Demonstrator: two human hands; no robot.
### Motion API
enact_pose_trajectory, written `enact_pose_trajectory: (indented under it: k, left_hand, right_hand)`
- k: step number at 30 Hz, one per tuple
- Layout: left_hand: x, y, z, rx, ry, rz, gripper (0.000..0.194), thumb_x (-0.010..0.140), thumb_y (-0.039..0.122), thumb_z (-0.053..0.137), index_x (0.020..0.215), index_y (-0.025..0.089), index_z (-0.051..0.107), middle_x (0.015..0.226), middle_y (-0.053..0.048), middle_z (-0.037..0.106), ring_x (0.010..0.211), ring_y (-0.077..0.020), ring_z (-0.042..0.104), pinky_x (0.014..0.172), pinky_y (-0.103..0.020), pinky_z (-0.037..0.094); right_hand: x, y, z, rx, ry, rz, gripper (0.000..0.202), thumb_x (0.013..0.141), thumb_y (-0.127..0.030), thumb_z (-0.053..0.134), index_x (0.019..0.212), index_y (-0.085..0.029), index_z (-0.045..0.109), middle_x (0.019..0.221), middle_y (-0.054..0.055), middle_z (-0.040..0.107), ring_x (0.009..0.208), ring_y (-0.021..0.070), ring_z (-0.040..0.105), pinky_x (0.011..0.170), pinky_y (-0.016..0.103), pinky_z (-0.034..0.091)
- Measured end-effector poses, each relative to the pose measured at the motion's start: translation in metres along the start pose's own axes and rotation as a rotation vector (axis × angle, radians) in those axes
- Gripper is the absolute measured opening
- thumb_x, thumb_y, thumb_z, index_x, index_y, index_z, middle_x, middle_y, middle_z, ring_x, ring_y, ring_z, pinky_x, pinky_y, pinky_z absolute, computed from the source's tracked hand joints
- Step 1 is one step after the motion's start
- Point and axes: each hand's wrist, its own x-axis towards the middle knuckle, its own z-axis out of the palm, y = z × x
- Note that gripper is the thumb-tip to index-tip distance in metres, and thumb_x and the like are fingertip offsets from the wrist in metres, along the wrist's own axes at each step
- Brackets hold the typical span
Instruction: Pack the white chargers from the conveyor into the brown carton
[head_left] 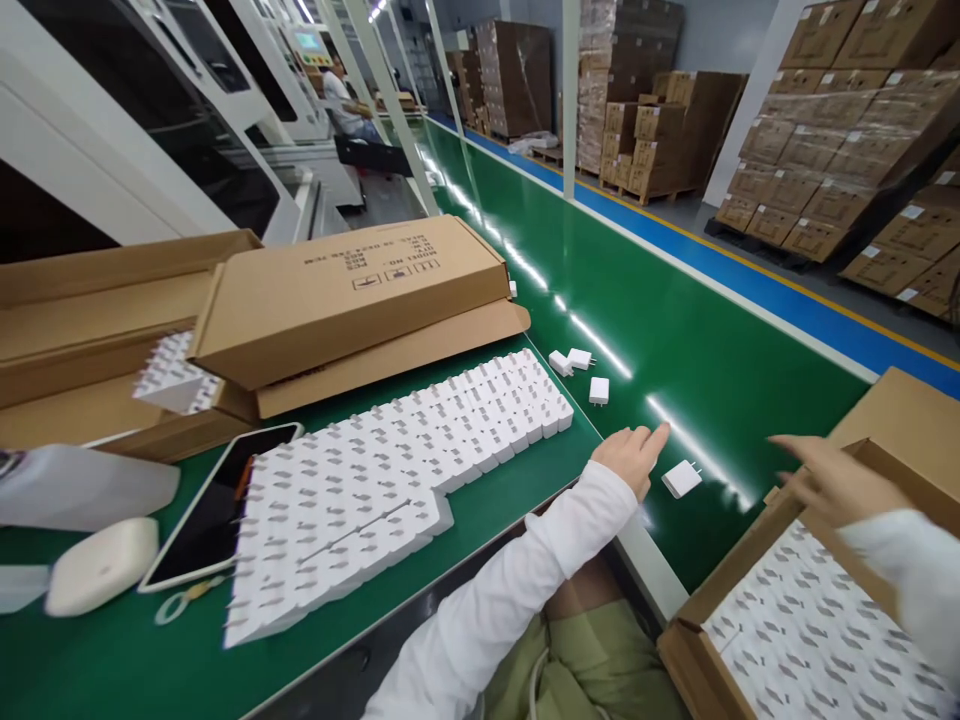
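Observation:
My left hand is over the near edge of the green conveyor belt, its fingers loosely bent and nothing visible in them. Just right of it, a white plug adapter lies on its side, two metal prongs pointing away. My right hand, somewhat blurred, has its fingers stretched out above an open cardboard box. Inside that box stand rows of white plug adapters, prongs up. A large block of similar adapters covers the green side table on my left.
More loose adapters lie on the belt. Behind the block is a closed carton, beside an open one. A tablet, a white case and a bottle sit left. A person sits far off.

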Motion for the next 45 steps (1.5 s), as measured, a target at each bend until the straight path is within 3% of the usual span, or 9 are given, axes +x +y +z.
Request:
enact_pose_trajectory:
  k: [3,6,13,17,26,30,34,41,45]
  left_hand:
    - [0.005,-0.005,0.002,-0.059,-0.018,-0.012,0.047,0.073,0.017,0.051,0.119,0.016,0.039,0.111,-0.007,0.054,0.106,-0.0208,0.05,0.101,-0.037,0.033]
    - [0.005,-0.006,0.01,-0.049,-0.112,0.006,0.033,0.074,0.022,0.054,0.106,0.015,0.048,0.101,-0.008,0.06,0.098,-0.0202,0.054,0.099,-0.036,0.035]
    - [0.012,0.004,0.029,-0.007,-0.207,0.067,0.028,0.085,0.012,0.036,0.109,0.015,0.049,0.103,-0.01,0.062,0.099,-0.0197,0.054,0.104,-0.041,0.024]
    - [0.019,0.007,0.034,-0.023,-0.269,0.112,0.031,0.087,0.012,0.029,0.11,0.018,0.049,0.106,-0.007,0.062,0.102,-0.0191,0.053,0.104,-0.042,0.023]
    - [-0.004,0.015,0.002,-0.156,-0.588,0.068,0.073,0.062,0.05,0.066,0.12,0.019,0.037,0.097,-0.009,0.065,0.075,-0.0259,0.064,0.053,-0.03,0.046]
    - [-0.002,0.013,-0.029,-0.208,-0.667,0.054,0.063,0.063,0.052,0.065,0.116,0.026,0.042,0.097,-0.006,0.064,0.08,-0.026,0.062,0.06,-0.032,0.047]
    - [0.027,0.005,-0.041,-0.151,-0.53,-0.123,0.052,0.066,0.044,0.066,0.112,0.026,0.049,0.111,-0.007,0.056,0.096,-0.0274,0.056,0.073,-0.037,0.048]
    - [0.095,0.007,-0.005,-0.09,-0.446,-0.212,0.038,0.074,0.021,0.059,0.111,0.018,0.05,0.117,-0.013,0.051,0.115,-0.0296,0.039,0.081,-0.039,0.046]
    - [0.091,0.015,0.02,-0.101,-0.425,-0.151,0.07,0.066,0.027,0.069,0.126,0.02,0.034,0.117,-0.011,0.051,0.113,-0.0268,0.041,0.083,-0.036,0.046]
  right_hand:
    - [0.04,-0.055,0.041,0.046,-0.163,-0.236,0.056,0.067,-0.024,0.056,0.121,-0.029,0.045,0.128,0.003,0.047,0.115,0.0228,0.045,0.094,0.034,0.042]
    - [0.056,-0.075,0.058,0.059,-0.251,-0.286,0.046,0.059,-0.015,0.061,0.102,-0.027,0.057,0.115,0.002,0.056,0.1,0.0227,0.055,0.083,0.034,0.047]
    - [0.07,-0.054,0.01,-0.009,-0.093,-0.127,0.038,0.077,-0.042,0.05,0.111,-0.023,0.053,0.1,0.007,0.057,0.077,0.0193,0.058,0.066,0.033,0.048]
    - [0.108,-0.091,-0.005,-0.282,0.02,-0.142,0.038,0.085,-0.02,0.031,0.119,-0.014,0.048,0.114,0.018,0.046,0.084,0.0245,0.053,0.058,0.036,0.047]
    - [0.162,-0.18,0.05,-0.273,-0.126,-0.524,0.025,0.088,-0.012,0.036,0.102,-0.017,0.056,0.108,0.006,0.055,0.094,0.0191,0.051,0.065,0.031,0.047]
    - [0.159,-0.155,0.046,-0.183,-0.12,-0.491,0.024,0.085,-0.01,0.038,0.091,-0.019,0.059,0.108,0.007,0.054,0.093,0.0194,0.053,0.064,0.031,0.045]
    - [0.147,-0.096,0.029,-0.026,-0.079,-0.302,0.032,0.077,-0.03,0.054,0.109,-0.022,0.052,0.106,0.009,0.053,0.082,0.0186,0.057,0.063,0.029,0.046]
    - [0.107,-0.052,0.044,0.121,-0.132,-0.157,0.04,0.072,-0.039,0.058,0.108,-0.023,0.051,0.093,0.005,0.056,0.082,0.0177,0.057,0.07,0.03,0.047]
    - [0.093,-0.061,0.055,0.106,-0.172,-0.13,0.055,0.066,-0.036,0.065,0.115,-0.021,0.048,0.097,0.007,0.054,0.09,0.023,0.055,0.076,0.035,0.046]
